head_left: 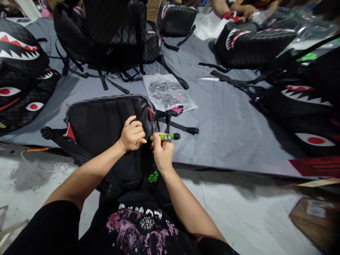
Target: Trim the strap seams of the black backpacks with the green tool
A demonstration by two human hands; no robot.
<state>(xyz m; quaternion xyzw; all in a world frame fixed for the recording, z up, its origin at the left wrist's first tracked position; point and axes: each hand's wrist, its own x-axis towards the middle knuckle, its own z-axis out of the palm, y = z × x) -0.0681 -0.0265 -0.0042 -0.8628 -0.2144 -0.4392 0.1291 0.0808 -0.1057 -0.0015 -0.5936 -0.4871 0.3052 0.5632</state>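
A black backpack (90, 118) lies back panel up at the table's front edge, close against my body, with red patches at its sides. My right hand (163, 152) is closed around a green marker (171, 136) with black ends, held sideways over the bag's right edge. The marker's left end points toward my left hand (132, 135), which is over the back panel with its fingers curled in. Whether anything small sits between those fingers is hidden. A black strap (183, 126) lies on the table to the right of the bag.
Beyond the backpack lies a clear plastic bag (167, 90) of small dark and pink pieces. Shark-face backpacks stand at left (23, 81), back (106, 35) and right (305, 106). Another person's hand (248, 11) is at the far side. A cardboard box (313, 219) sits lower right.
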